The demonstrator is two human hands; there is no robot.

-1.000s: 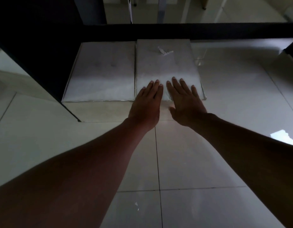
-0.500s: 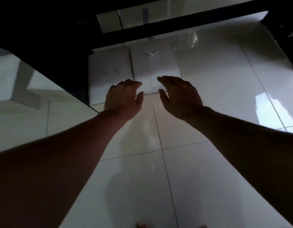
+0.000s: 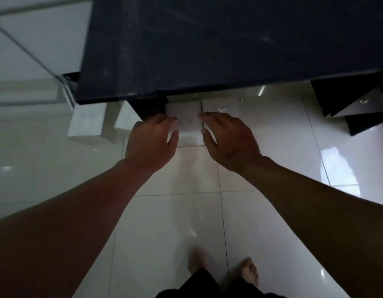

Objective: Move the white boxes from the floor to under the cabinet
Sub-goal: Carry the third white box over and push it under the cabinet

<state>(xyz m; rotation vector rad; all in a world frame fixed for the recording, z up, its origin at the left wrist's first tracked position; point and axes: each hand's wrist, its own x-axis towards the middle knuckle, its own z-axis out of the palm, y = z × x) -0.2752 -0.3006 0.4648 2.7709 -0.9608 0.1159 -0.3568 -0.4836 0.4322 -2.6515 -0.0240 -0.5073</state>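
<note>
You stood over the dark cabinet [image 3: 229, 44], both arms out, and neither hand had hold of anything. Your left hand [image 3: 150, 140] hung above the near end of the left white box [image 3: 186, 117], fingers loosely curled, nothing in them as far as the view showed. Your right hand [image 3: 228, 139] hung the same way, just beside the seam between the two boxes, fingers slack and spread, thumb pointing inward. Whether a fingertip brushed cardboard, I couldn't tell; the hands covered that spot.

And the boxes? The left one lay flat on the tiled floor [image 3: 164, 222] with its far end tucked beneath the cabinet's front edge and its near end poking out towards you. The right white box [image 3: 220, 106], the one with a small torn scrap on top, sat snug alongside it, also partly under.

So, by my reading, the job was well along: two boxes side by side in the gap, neither fully hidden. Off to your left, two pale blocks [image 3: 89, 123] stood by the cabinet leg [image 3: 149, 107]; they may have been more boxes waiting, though I couldn't be sure. A further nudge inward looked like what remained.
</note>
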